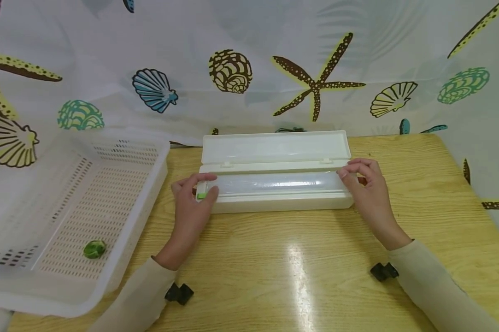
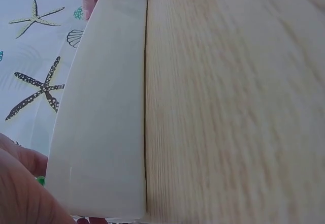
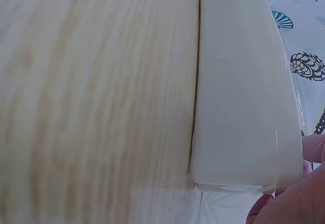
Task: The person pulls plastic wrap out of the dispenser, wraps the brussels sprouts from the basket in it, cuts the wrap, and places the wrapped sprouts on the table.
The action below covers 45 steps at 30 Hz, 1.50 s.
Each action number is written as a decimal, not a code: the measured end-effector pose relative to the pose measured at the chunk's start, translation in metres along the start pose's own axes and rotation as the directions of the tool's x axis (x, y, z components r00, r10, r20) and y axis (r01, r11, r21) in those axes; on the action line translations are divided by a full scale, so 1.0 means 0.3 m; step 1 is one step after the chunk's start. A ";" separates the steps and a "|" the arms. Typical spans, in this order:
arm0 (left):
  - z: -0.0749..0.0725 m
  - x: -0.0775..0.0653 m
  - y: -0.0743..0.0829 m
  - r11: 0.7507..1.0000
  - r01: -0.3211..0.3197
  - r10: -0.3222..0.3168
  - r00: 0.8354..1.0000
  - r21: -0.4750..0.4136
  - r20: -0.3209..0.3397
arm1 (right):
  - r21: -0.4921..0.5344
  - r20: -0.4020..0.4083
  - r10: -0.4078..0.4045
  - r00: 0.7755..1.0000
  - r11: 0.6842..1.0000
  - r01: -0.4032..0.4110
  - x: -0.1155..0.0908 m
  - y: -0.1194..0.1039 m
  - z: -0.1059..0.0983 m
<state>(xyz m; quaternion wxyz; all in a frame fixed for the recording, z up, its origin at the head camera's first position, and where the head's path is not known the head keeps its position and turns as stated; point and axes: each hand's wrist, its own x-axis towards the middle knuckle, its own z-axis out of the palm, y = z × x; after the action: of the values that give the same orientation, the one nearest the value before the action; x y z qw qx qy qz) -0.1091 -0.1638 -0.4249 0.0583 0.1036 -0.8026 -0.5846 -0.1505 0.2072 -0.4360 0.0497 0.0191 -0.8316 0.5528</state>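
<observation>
A long white plastic-wrap dispenser lies on the table with its lid raised at the back. Inside it is a roll of clear plastic wrap, shiny along its top. At the left end, my left hand holds the wrap with thumb and index finger on either side, beside a small green piece. My right hand pinches the wrap at the right end, its other fingers bent behind the box's end. Both wrist views mostly show the dispenser's front wall, with fingers partly hidden past its ends.
A white perforated basket stands at the left with a small green vegetable, like a Brussels sprout, in it. Behind the wooden table hangs a white curtain printed with shells and starfish. Small black devices sit at both sleeves.
</observation>
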 end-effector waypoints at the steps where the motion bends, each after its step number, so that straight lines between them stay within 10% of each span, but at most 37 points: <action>1: -0.001 0.001 -0.001 1.000 -0.001 0.001 1.000 0.000 -0.003 | 0.005 -0.002 0.002 1.000 1.000 -0.002 0.000 0.000 0.001; 24: -0.018 0.024 0.000 0.972 -0.217 0.228 0.963 0.091 -0.143 | 0.048 -0.073 -0.025 0.997 0.998 0.028 -0.008 -0.007 0.003; 45: -0.013 0.023 0.014 0.977 -0.210 0.214 0.962 0.039 -0.168 | 0.094 -0.069 0.024 0.997 0.995 -0.018 -0.019 -0.026 -0.008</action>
<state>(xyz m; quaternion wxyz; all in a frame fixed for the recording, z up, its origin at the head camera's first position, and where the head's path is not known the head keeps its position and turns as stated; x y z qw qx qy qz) -0.1153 -0.1678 -0.4200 0.1882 0.0676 -0.8070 -0.5557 -0.1441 0.2061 -0.4285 0.0718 -0.0066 -0.8029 0.5918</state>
